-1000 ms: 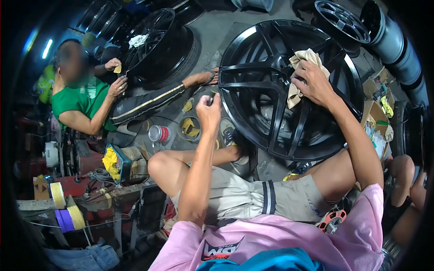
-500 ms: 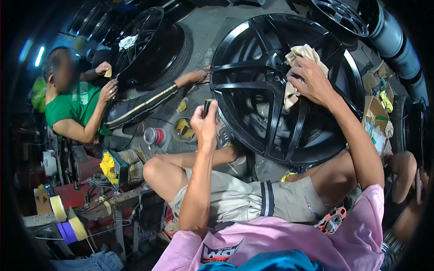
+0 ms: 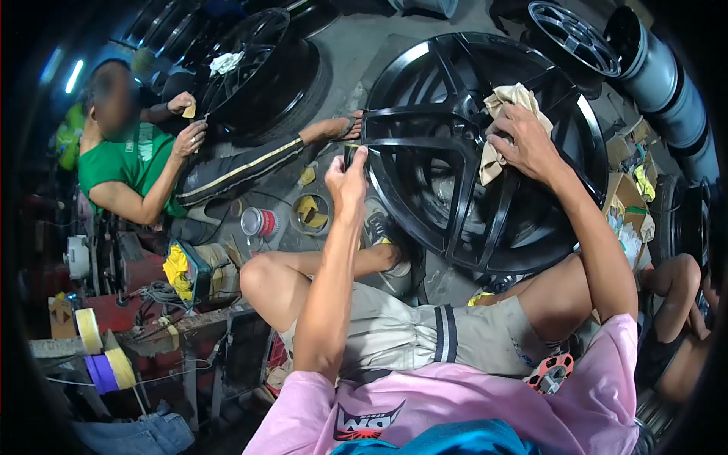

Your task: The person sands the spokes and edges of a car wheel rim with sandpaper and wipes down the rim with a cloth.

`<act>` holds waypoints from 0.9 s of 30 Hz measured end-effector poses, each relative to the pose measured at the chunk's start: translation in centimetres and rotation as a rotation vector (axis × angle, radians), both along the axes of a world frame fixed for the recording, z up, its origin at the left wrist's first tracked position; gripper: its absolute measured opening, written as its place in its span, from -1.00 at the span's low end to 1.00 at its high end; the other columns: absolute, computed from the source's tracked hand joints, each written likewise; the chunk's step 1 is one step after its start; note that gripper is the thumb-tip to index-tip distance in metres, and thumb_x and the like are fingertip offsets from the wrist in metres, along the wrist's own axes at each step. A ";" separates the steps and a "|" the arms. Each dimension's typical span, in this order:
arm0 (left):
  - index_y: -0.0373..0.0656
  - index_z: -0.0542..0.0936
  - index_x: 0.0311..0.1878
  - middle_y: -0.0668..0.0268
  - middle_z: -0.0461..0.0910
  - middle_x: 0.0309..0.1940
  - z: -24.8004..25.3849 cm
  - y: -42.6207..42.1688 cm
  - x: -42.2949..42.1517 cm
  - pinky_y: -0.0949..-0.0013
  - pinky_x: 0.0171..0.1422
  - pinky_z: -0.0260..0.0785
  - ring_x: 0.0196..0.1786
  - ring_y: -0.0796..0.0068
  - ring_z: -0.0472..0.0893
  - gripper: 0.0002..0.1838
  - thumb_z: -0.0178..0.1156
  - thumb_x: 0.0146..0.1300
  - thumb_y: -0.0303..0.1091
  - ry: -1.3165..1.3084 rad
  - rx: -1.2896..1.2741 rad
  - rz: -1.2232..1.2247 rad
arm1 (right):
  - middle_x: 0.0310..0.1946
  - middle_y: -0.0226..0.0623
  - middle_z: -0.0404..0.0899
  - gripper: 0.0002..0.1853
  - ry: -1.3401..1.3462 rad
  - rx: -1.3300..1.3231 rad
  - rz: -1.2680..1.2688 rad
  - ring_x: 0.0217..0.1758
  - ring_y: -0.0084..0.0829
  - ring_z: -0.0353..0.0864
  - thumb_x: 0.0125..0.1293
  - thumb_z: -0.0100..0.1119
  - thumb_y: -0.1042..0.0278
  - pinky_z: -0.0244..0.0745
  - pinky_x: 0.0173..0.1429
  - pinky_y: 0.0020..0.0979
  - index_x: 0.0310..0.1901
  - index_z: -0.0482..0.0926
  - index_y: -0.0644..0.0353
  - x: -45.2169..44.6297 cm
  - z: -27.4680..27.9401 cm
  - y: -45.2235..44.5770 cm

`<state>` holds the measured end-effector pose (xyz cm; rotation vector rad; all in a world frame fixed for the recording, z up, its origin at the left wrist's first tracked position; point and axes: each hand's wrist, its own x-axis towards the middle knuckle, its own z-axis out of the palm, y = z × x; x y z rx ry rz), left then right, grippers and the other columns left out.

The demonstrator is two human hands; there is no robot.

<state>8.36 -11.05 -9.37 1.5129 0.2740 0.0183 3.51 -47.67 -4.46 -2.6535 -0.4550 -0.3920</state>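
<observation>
A large glossy black wheel rim [image 3: 413, 144] with several twin spokes lies in front of my crossed legs. My right hand [image 3: 528, 144] is closed on a crumpled beige cloth [image 3: 517, 95], which lies against the spokes right of the hub. At the wheel's left edge, my left hand [image 3: 346, 186] is raised, with thumb and fingers closed on a small dark block [image 3: 349, 155] that has a tan edge. The palm and wrapped fingers hide most of the block. Whether the block touches the rim I cannot tell.
Left, a co-worker in a green shirt [image 3: 136, 168] handles another black wheel [image 3: 277, 98]. Between us stand a paint can [image 3: 260, 222] and a round tub [image 3: 322, 227] with yellow scraps. Cardboard boxes [image 3: 626, 193] and stacked grey rims [image 3: 667, 91] are at right; another person's knee [image 3: 679, 277] is nearby.
My left hand has moved slightly up with the block, close to the rim's edge. My right hand stays on the cloth at nearly the same spokes. The whole view has shifted a little.
</observation>
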 end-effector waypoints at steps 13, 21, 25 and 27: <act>-0.12 0.66 -0.20 0.50 0.61 -0.44 0.8 -0.2 -3.0 0.45 -0.45 0.34 -0.47 0.70 0.52 -0.66 0.56 0.49 -0.10 0.116 -0.026 0.022 | -0.09 -0.08 0.64 -0.75 0.054 0.027 -0.008 0.12 0.01 0.65 0.44 0.39 0.22 0.54 0.31 0.00 -0.17 0.80 0.29 -0.2 0.8 0.2; -0.11 0.71 -0.17 0.55 0.60 -0.39 1.5 0.0 -11.2 0.49 -0.45 0.35 -0.45 0.74 0.49 -0.73 0.59 0.48 -0.17 0.233 -0.029 -0.081 | -0.08 -0.07 0.68 -0.76 0.041 0.025 0.026 0.12 0.03 0.67 0.42 0.41 0.24 0.55 0.32 0.01 -0.14 0.79 0.28 0.3 0.2 0.2; -0.13 0.64 -0.29 0.49 0.61 -0.47 0.8 1.0 -4.0 0.47 -0.46 0.34 -0.49 0.68 0.52 -0.65 0.58 0.48 -0.15 0.076 0.051 -0.091 | -0.08 -0.07 0.67 -0.77 0.059 0.000 -0.006 0.15 0.02 0.66 0.41 0.41 0.24 0.55 0.35 -0.01 -0.14 0.79 0.25 0.1 0.3 0.1; -0.14 0.62 -0.30 0.48 0.61 -0.48 0.4 0.9 -1.7 0.46 -0.46 0.35 -0.50 0.67 0.52 -0.63 0.58 0.48 -0.15 0.040 0.100 -0.104 | -0.08 -0.07 0.66 -0.78 0.057 0.006 -0.002 0.16 0.01 0.65 0.41 0.41 0.24 0.54 0.35 0.00 -0.14 0.80 0.24 0.1 0.3 0.1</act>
